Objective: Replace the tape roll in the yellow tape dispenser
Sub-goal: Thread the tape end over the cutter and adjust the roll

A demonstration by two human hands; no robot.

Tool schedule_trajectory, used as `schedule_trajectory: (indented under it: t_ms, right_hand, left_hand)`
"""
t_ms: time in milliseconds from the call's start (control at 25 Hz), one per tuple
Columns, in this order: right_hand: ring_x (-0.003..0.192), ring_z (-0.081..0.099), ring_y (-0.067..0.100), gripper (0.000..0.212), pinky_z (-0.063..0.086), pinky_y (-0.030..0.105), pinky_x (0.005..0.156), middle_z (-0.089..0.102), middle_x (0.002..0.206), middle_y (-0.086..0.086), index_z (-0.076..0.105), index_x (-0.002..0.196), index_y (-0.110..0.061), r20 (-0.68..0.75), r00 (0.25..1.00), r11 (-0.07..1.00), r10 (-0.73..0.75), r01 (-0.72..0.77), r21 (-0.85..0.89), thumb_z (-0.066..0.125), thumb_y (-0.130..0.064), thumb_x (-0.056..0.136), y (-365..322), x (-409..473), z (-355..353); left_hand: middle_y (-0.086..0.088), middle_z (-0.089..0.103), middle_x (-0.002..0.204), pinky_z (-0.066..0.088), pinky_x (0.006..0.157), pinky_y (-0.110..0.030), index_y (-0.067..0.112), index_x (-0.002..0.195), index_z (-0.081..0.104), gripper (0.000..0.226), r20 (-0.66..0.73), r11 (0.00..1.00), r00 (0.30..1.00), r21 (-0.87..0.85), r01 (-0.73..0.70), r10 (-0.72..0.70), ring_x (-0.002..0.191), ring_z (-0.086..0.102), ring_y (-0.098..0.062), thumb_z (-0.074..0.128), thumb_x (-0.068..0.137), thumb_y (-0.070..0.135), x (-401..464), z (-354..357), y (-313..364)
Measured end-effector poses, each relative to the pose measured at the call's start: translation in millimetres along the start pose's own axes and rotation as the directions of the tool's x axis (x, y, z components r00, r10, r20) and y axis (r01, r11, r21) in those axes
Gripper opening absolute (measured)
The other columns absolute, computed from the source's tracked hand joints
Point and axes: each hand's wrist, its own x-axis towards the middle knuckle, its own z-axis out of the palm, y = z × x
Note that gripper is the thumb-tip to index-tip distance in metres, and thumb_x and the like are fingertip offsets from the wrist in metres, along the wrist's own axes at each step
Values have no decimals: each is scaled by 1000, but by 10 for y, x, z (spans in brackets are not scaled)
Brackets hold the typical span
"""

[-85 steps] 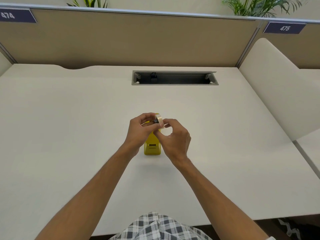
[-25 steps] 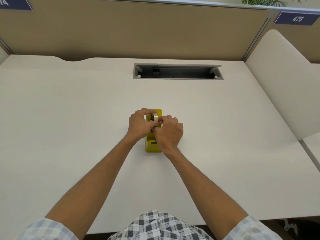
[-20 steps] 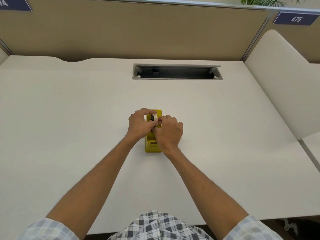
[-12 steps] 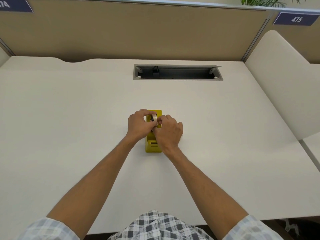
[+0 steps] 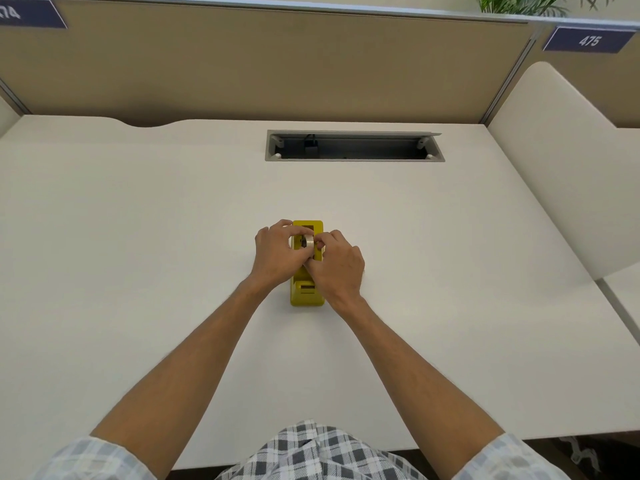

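Sitting mid-desk, just nearer than the cable tray: yellow tape dispenser. Meeting over its far end, left hand and right hand, both pinching the tape roll. Apparently seating the roll into its cradle; next, likely calling for pressing down squarely.

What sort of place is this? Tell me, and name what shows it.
Most likely an open-plan office workstation. A tan partition panel runs along the back of the white desk, numbered station signs such as 475 are fixed to the partition, and a cable tray opening is cut into the desktop.
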Motion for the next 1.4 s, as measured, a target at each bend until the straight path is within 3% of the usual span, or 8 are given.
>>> schedule_trajectory:
  t_ms: [240,480,640,760,840,1080,1200,1400]
  right_hand:
    - [66,58,20,19,45,35,66,65,83,-2,68,89,-17,-45,999,1000,-9,10,25,64,-35,83,21,-25,22]
    - [62,57,19,23,44,33,60,63,84,-3,67,104,-22,-90,992,995,-92,96,34,65,-33,84,30,-81,-6]
    - [64,60,20,24,48,35,64,64,92,-4,69,104,-22,-34,992,992,-122,123,39,64,-35,84,67,-92,-65]
    - [65,60,23,24,51,38,64,63,99,-7,69,106,-24,22,990,990,-141,140,28,59,-37,88,107,-109,-100]
    - [65,60,21,22,52,38,62,63,98,-8,70,104,-25,21,993,990,-120,118,73,58,-37,90,115,-116,-112]
    - [66,61,19,22,49,35,65,65,101,-7,74,103,-25,37,991,991,-129,127,48,58,-36,92,94,10,-149]
    - [66,62,21,22,49,34,66,66,102,-4,74,102,-22,32,988,988,-152,151,30,58,-31,91,89,27,-138]
    - [64,62,22,20,49,34,64,68,99,-2,75,98,-19,-2,986,986,-165,165,28,58,-28,92,88,2,-122]
  left_hand:
    - [-4,61,127,31,109,-49,25,109,72,22,8,997,997,-38,-74,74,131,43,-23,58,92,26,-49,3,-73]
    - [-5,60,128,36,105,-52,24,109,71,22,3,994,999,-94,-50,51,127,47,-24,61,90,21,-53,-20,-35]
    - [4,65,118,48,90,-32,20,111,68,26,41,985,996,-153,-75,83,117,56,-13,64,86,15,-49,-51,-49]
    - [5,66,117,41,80,-10,19,110,68,30,61,981,993,-172,-89,100,116,57,-8,67,82,9,-30,-91,-53]
    - [4,66,116,38,78,-5,18,110,68,31,58,979,992,-177,-98,109,115,57,-8,67,80,8,-31,-102,-49]
    - [1,66,114,44,84,-16,17,110,68,29,22,973,987,-174,-150,156,112,58,-13,66,81,9,-45,-80,-41]
    - [0,64,119,47,98,-31,16,116,65,38,19,973,983,-148,-177,182,114,55,-12,68,79,7,-41,-93,-48]
    - [3,34,154,18,115,-52,17,132,56,45,121,983,981,93,-161,149,148,11,-15,63,88,23,28,-79,-110]
